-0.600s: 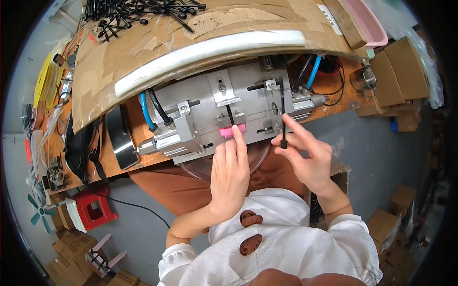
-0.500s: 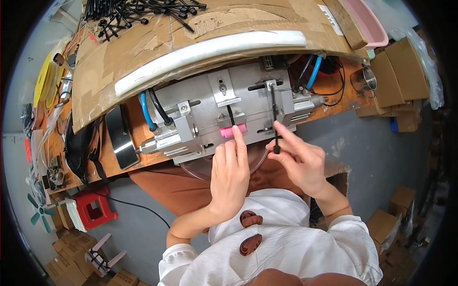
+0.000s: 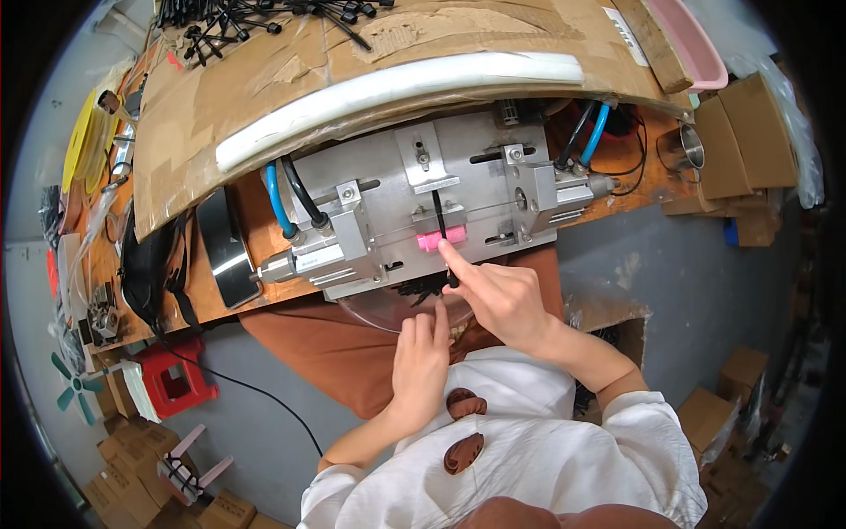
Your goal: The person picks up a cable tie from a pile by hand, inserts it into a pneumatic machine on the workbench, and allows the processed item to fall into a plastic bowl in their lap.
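By the table's [image 3: 654, 183] near edge, the right hand [image 3: 507, 304] pinches the black rod [image 3: 439, 211] over the pink block [image 3: 428, 241], not yet released. Left hand's [image 3: 419, 366] grip: can't tell.

Free gap, pink block [image 3: 428, 242] to right cylinder [image 3: 566, 197]

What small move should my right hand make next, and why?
Probably a light press with the index finger to steady the black rod on the pink block: your right hand holds its knobbed near end, its shaft crosses the block, and its far end appears close to the metal bracket.
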Action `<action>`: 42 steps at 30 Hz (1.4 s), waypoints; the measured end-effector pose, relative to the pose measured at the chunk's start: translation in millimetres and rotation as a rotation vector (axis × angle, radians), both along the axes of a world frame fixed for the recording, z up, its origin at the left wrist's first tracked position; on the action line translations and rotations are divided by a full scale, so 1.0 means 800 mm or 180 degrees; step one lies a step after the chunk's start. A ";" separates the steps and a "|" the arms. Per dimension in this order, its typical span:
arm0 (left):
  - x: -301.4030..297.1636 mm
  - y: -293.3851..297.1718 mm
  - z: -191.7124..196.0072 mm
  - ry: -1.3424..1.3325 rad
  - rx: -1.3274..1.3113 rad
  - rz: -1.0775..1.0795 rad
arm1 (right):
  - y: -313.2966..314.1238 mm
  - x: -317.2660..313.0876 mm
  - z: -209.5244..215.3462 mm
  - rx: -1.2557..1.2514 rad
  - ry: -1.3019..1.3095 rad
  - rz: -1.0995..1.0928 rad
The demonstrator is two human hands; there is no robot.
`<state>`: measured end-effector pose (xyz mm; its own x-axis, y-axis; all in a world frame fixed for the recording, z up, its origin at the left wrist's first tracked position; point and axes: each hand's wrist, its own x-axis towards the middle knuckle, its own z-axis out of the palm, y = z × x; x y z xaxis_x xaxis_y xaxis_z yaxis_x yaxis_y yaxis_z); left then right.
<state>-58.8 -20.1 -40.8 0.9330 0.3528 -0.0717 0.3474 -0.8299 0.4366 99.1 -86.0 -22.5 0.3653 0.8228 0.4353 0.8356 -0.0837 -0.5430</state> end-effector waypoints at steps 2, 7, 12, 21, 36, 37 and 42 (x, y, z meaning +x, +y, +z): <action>0.005 -0.005 -0.029 0.0274 -0.0052 -0.0096 | 0.000 0.001 0.002 0.0016 -0.0020 0.0016; 0.036 0.003 -0.088 0.1503 -0.0634 -0.0860 | 0.000 0.009 0.032 -0.0261 -0.0270 0.0209; 0.039 -0.003 -0.183 0.1408 -0.1217 -0.0756 | 0.022 0.052 0.097 0.0319 -0.0754 0.0214; 0.043 -0.010 -0.187 0.1148 -0.0864 -0.1082 | 0.287 0.142 0.177 0.0316 -0.2022 0.0268; 0.050 -0.017 -0.191 0.1180 -0.1202 -0.0971 | 0.379 0.173 0.151 -0.0379 -0.2625 0.0906; 0.049 -0.018 -0.191 0.1120 -0.1198 -0.0991 | 0.364 0.181 0.150 -0.0386 -0.2609 0.0901; 0.045 -0.022 -0.186 0.1167 -0.1373 -0.1031 | 0.297 0.216 0.162 -0.0487 -0.2074 0.1674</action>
